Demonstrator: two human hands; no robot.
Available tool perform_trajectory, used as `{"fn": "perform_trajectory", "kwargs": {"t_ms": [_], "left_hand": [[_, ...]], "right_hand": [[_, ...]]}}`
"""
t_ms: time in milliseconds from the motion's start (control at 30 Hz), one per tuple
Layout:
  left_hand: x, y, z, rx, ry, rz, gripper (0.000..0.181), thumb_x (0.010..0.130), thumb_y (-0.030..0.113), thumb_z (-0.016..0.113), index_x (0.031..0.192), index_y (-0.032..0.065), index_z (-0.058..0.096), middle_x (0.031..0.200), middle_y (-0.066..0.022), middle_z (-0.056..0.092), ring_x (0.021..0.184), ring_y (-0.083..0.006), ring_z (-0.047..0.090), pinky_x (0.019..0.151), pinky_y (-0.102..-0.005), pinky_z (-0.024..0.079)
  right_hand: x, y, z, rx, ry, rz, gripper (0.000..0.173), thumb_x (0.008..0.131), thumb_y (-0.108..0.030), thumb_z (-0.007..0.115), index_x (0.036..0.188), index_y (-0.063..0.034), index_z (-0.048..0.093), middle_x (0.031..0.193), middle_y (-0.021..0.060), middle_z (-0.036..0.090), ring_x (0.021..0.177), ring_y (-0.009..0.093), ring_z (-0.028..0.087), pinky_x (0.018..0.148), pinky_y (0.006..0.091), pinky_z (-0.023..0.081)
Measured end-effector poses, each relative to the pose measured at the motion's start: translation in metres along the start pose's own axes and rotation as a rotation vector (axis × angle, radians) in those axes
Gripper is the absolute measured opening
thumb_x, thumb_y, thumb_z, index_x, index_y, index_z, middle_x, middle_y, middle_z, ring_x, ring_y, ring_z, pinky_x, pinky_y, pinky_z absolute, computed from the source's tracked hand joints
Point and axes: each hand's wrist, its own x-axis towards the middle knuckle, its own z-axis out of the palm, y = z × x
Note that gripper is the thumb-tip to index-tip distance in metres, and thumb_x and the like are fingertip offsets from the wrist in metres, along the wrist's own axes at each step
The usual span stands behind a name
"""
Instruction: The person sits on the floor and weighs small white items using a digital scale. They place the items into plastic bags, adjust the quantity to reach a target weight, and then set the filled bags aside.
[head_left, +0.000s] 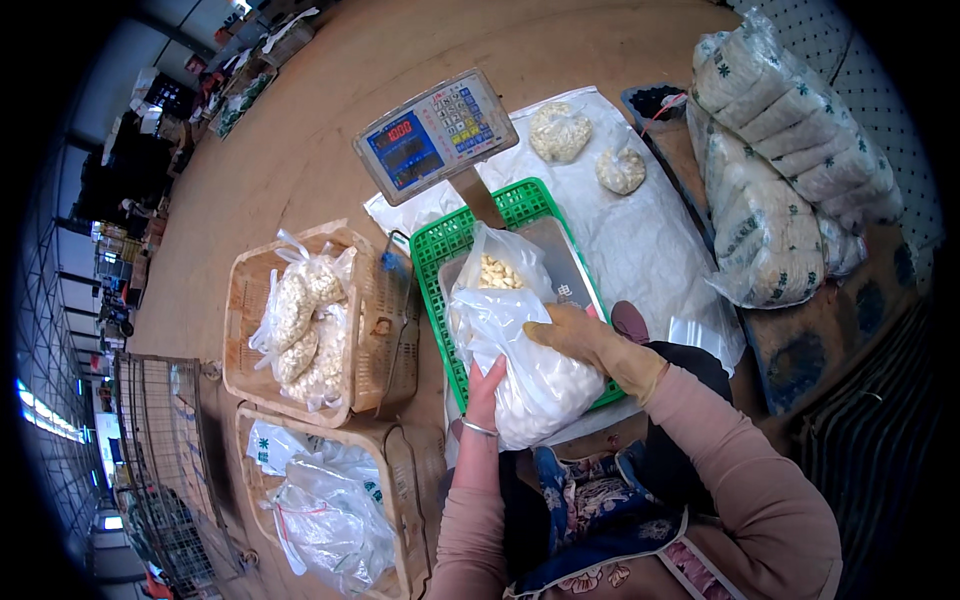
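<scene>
My left hand (487, 386), bare with a bangle at the wrist, grips the left side of a clear plastic bag (544, 397) of pale peeled cloves, apparently garlic. On its upper right side, my right hand (574, 337) in a tan rubber glove holds the same bag. The bag leans over the near part of a green plastic basket (435, 296). Just beyond, loose cloves (496, 274) show in an open plastic mouth; whether that is a second bag I cannot tell. Within the basket lies a metal scale pan (551, 244). An electronic scale's lit display head (435, 135) rises behind.
Left stands a tan plastic crate (240, 330) with tied bags of cloves (296, 307). A nearer crate (409, 480) holds empty plastic bags (330, 510). Two small filled bags (561, 133) (621, 170) rest on white sheeting (630, 232). Large packed sacks (787, 150) are piled right.
</scene>
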Motion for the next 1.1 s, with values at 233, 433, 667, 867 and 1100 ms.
{"fn": "perform_trajectory", "kwargs": {"t_ms": [233,433,667,867,1100], "left_hand": [[-0.002,-0.007,-0.003,-0.136,0.015,-0.072,0.044,0.081,0.015,0.05,0.121,0.0041,0.036,0.114,-0.01,0.047,0.102,-0.0229,0.048,0.088,-0.0352,0.039],[0.005,-0.027,-0.016,-0.465,0.077,-0.121,0.042,0.084,0.027,0.047,0.12,0.0073,0.039,0.115,-0.0077,0.048,0.106,-0.0239,0.046,0.091,-0.0379,0.036],[0.016,-0.071,-0.061,-0.171,0.285,-0.101,0.043,0.085,0.032,0.046,0.119,0.007,0.039,0.113,-0.008,0.049,0.103,-0.0224,0.048,0.089,-0.0367,0.038],[0.022,-0.067,-0.062,0.295,0.334,-0.116,0.025,0.084,0.017,0.048,0.106,0.0032,0.049,0.1,-0.0068,0.055,0.09,-0.0178,0.054,0.078,-0.0292,0.043],[0.008,-0.072,-0.068,0.502,0.579,0.281,0.011,0.084,0.01,0.046,0.087,0.0,0.05,0.082,-0.0023,0.053,0.074,-0.0086,0.048,0.067,-0.0223,0.039]], "right_hand": [[0.008,0.035,0.0,-0.049,-0.001,-0.138,0.04,0.075,-0.021,0.054,0.106,0.0021,0.048,0.097,0.0154,0.056,0.091,0.023,0.053,0.08,0.0307,0.039],[-0.002,0.063,0.012,-0.169,0.082,-0.136,0.045,0.068,-0.011,0.054,0.11,0.0004,0.045,0.102,0.0177,0.053,0.097,0.025,0.05,0.083,0.0308,0.039],[0.001,0.107,0.016,0.132,0.118,-0.095,0.046,0.065,-0.005,0.051,0.11,-0.0001,0.046,0.1,0.0161,0.054,0.095,0.025,0.051,0.082,0.0313,0.039],[0.013,0.117,0.008,-0.039,0.017,0.004,0.034,0.07,-0.013,0.049,0.101,-0.002,0.054,0.094,0.015,0.058,0.09,0.024,0.054,0.079,0.0314,0.04],[-0.014,0.108,-0.001,-0.238,0.184,0.029,0.032,0.081,-0.025,0.045,0.1,-0.0005,0.055,0.091,0.0161,0.059,0.086,0.024,0.055,0.074,0.0329,0.041]]}}
